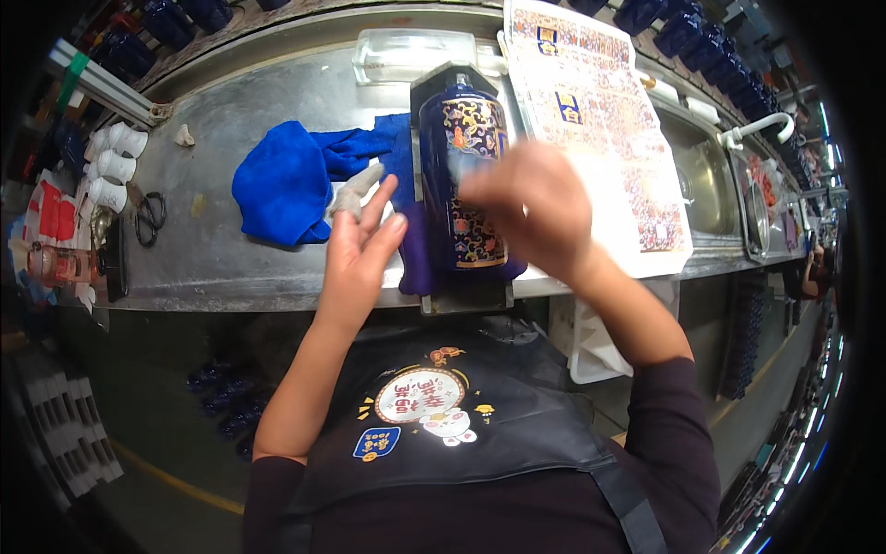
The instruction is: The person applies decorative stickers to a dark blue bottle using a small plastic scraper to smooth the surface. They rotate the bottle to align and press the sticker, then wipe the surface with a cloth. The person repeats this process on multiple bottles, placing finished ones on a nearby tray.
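Note:
A dark blue bottle (435, 180) with a patterned floral panel lies on a holder in front of me, its neck pointing away. My right hand (529, 201) is motion-blurred over the panel; a pale blurred patch shows at its fingertips, and whether it holds something is unclear. Left of the bottle, my left hand (363, 239) has its fingers apart, with a whitish covering on one finger. A bright blue cloth (284, 183) lies beyond and left of it. Purple cloth (415, 260) lies under the bottle. At right lie printed decal sheets (588, 145) with floral patterns.
Behind the bottle lies a clear glass bottle (415, 55). Black-handled scissors (149, 219) and white cups (116, 166) are at left. A metal sink (706, 173) with a white faucet (761, 128) is at right. Blue bottles (713, 52) line the back shelf. A white bin (595, 346) sits below the counter.

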Motion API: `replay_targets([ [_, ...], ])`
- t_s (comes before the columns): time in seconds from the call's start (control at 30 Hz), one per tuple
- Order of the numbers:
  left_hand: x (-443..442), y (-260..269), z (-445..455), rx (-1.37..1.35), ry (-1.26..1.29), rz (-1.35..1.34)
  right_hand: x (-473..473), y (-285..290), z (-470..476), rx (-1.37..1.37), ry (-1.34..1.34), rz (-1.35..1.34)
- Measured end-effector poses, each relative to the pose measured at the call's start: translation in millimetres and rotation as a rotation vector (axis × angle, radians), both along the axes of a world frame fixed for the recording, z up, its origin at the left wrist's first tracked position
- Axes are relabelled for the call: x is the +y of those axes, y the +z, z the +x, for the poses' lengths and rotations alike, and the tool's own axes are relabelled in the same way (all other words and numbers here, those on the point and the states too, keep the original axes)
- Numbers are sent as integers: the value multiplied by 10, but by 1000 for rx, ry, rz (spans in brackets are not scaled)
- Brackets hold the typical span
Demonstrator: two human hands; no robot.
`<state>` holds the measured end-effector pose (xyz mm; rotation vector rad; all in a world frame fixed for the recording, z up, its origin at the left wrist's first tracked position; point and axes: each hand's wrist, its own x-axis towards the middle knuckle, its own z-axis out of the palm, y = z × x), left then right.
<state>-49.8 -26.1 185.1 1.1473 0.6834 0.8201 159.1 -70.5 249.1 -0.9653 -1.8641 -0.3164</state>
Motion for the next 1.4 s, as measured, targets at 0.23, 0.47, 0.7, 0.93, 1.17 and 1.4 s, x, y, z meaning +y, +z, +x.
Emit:
replay_targets([
  [0.23,-153,-55,-24,356,-277,582,-586,-240,-58,364,-362,-187],
  [0.47,-201,-206,265,388,-19,670,-841,-416,-422,286,-116,-160],
  [0.7,-295,-199,217,530,105,892,-936,-579,-384,318,51,-144],
  [0.93,-307,-169,227,555,137,952,-732,-479,-356,352,-214,-102],
  [1.17,-267,-134,217,511,75,1046,-834,-492,-203,428,-188,-229],
  [1.4,-215,-59,111,528,-22,999,-672,-321,666,1328,-350,-609],
])
